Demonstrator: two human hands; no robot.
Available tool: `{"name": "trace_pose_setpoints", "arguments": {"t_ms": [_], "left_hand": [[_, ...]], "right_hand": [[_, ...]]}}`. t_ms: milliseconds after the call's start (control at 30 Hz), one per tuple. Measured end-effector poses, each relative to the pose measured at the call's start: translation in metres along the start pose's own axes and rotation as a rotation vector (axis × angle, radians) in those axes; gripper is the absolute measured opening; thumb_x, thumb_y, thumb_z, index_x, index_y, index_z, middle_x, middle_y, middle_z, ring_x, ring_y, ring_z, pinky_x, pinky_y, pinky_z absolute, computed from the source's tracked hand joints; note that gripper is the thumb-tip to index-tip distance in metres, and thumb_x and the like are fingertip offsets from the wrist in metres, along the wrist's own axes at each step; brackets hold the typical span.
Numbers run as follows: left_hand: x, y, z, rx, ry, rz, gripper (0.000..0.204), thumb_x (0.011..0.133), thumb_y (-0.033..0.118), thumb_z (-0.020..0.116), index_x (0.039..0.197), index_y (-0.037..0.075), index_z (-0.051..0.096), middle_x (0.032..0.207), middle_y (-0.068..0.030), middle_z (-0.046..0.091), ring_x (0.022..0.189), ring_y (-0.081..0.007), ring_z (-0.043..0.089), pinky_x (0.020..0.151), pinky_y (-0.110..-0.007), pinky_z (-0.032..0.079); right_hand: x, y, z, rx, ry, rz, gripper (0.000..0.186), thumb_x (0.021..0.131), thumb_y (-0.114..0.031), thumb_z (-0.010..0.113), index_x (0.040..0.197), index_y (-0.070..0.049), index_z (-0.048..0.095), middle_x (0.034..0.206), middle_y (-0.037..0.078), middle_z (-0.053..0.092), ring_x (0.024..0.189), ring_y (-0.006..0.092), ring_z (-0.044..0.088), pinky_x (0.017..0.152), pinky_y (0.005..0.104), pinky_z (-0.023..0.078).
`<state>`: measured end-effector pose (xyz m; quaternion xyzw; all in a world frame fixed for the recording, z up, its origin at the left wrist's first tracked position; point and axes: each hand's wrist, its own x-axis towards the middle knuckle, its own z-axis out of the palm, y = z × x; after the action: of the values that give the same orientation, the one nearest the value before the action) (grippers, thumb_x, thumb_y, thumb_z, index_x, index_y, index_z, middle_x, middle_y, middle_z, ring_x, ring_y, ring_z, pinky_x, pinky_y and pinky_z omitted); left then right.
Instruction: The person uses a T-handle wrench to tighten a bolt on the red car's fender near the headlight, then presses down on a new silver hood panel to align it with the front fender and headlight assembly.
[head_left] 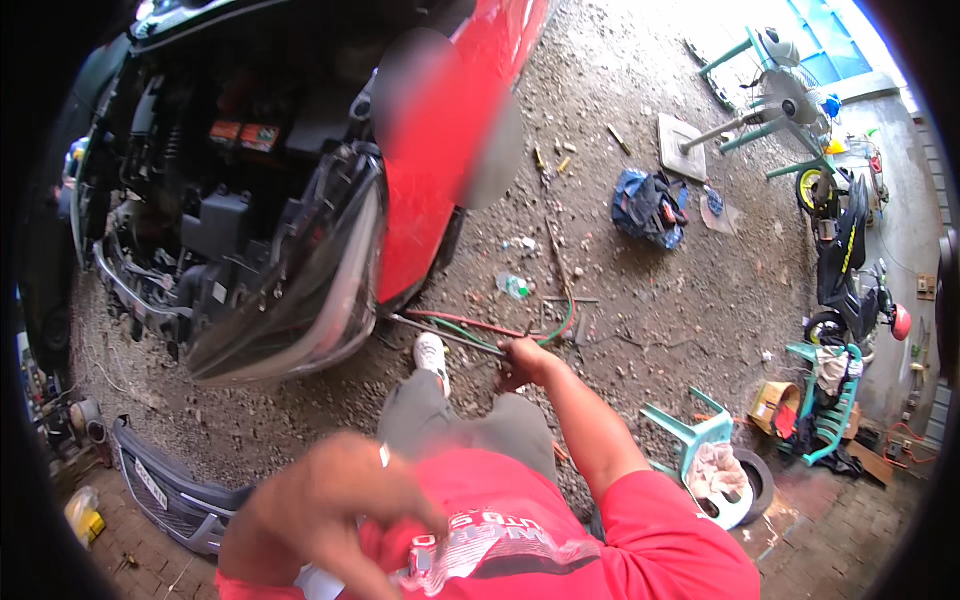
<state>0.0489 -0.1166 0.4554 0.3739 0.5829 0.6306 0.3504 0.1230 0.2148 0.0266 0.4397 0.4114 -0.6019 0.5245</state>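
Hoses, one red and one green (470,325), lie on the gravel just right of the red car (440,150), beyond my white shoe (432,355). My right hand (522,362) is clenched around their near ends beside my knee. My left hand (325,505) hovers blurred near my chest, fingers curled; I cannot tell if it holds anything.

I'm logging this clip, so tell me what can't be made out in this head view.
- Left hand: motion-blurred, close to the lens; its grip is unreadable.
- Right hand: small, fingers curled over the red and green hoses; its hold is unclear.
- Red car: a blurred patch covers part of its fender.
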Motion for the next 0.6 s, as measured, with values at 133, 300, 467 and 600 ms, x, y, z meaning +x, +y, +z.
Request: {"name": "trace_pose_setpoints", "arguments": {"t_ms": [133, 300, 467, 600], "left_hand": [[0.015, -0.054, -0.061, 0.489, 0.846, -0.294, 0.038, 0.084, 0.037, 0.083, 0.093, 0.001, 0.072, 0.078, -0.0030, 0.066, 0.068, -0.0079, 0.056, 0.060, -0.029, 0.044], [0.081, -0.107, -0.170, 1.303, 0.836, -0.922, 0.079, 0.075, 0.076, 0.075, 0.105, 0.003, 0.079, 0.101, -0.0189, 0.078, 0.097, -0.0324, 0.077, 0.086, -0.042, 0.061], [0.121, -0.111, -0.186, 1.390, 0.630, -1.080, 0.080, 0.072, 0.078, 0.076, 0.102, 0.004, 0.080, 0.104, -0.0164, 0.078, 0.098, -0.0305, 0.077, 0.084, -0.042, 0.061], [0.121, -0.118, -0.179, 1.346, 0.655, -1.119, 0.076, 0.073, 0.076, 0.077, 0.102, 0.005, 0.081, 0.104, -0.0159, 0.078, 0.100, -0.0303, 0.076, 0.084, -0.042, 0.062]], "right_hand": [[-0.024, -0.004, 0.038, -0.126, 0.266, -0.109, 0.038, 0.104, -0.039, 0.062, 0.091, -0.004, 0.057, 0.068, 0.010, 0.055, 0.064, 0.0323, 0.066, 0.058, 0.0476, 0.057], [-0.012, 0.025, 0.046, -0.035, 0.366, -0.375, 0.033, 0.103, -0.037, 0.063, 0.111, -0.005, 0.059, 0.073, 0.015, 0.071, 0.059, 0.0287, 0.071, 0.054, 0.0407, 0.057], [-0.002, 0.037, 0.040, 0.050, 0.302, -0.398, 0.026, 0.105, -0.032, 0.060, 0.107, -0.006, 0.058, 0.072, 0.011, 0.070, 0.060, 0.0277, 0.071, 0.055, 0.0403, 0.058], [-0.008, 0.036, 0.043, 0.032, 0.282, -0.379, 0.024, 0.106, -0.030, 0.059, 0.107, -0.005, 0.059, 0.071, 0.010, 0.069, 0.061, 0.0265, 0.072, 0.054, 0.0374, 0.057]]}}
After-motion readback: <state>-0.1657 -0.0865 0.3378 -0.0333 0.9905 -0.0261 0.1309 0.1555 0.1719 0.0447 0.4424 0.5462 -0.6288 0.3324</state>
